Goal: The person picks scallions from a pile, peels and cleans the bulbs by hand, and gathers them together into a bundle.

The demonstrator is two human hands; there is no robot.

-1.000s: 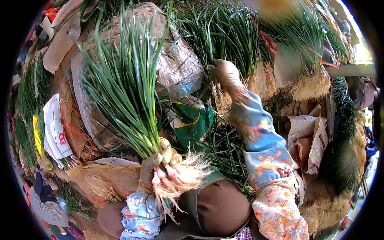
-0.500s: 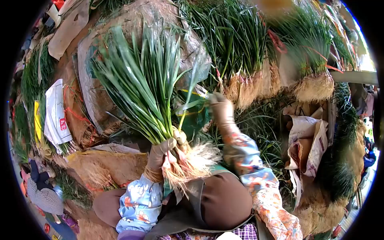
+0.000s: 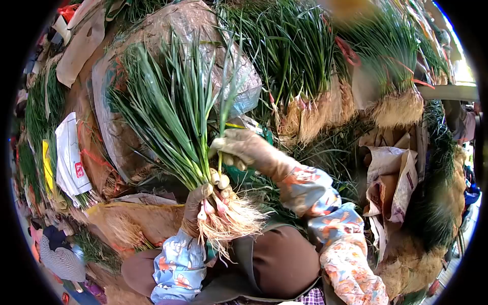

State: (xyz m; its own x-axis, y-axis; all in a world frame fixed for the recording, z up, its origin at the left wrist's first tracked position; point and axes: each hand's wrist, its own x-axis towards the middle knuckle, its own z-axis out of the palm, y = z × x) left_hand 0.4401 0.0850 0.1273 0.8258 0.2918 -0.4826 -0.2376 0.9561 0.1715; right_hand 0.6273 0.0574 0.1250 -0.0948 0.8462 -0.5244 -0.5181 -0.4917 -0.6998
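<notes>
My left hand [image 3: 195,207], in a tan glove, is closed round the lower stems of a bunch of green plants [image 3: 175,117]. Pale bulbs and long stringy roots [image 3: 229,216] hang from the bunch above my knee. My gloved right hand [image 3: 241,150] pinches a single upright stalk [image 3: 223,122] at the right side of the bunch, just above the bulbs. The leaves fan up and to the left.
Bundles of the same plants [image 3: 290,56] lie at the top and upper right. An open paper sack [image 3: 389,178] stands at the right. A white bag [image 3: 72,155] lies at the left. Another person in a striped hat [image 3: 61,262] is at the lower left.
My right hand has moved left to the bunch and taken hold of a stalk. The bunch in my left hand has shifted slightly left.
</notes>
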